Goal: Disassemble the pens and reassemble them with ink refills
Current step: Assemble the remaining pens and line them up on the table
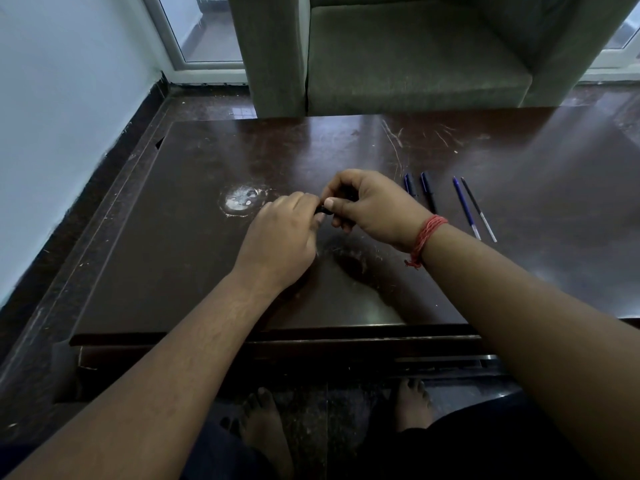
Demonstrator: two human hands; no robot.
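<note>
Both hands meet over the middle of the dark wooden table. My right hand is curled around a dark pen, most of which is hidden in the fist. My left hand pinches the pen's exposed end with its fingertips. To the right lie a dark blue pen cap, a black pen, a blue ink refill and a black ink refill, side by side on the tabletop.
A white worn patch marks the table left of the hands. A grey-green armchair stands just beyond the far edge. A wall runs along the left. My bare feet rest on the floor under the near edge.
</note>
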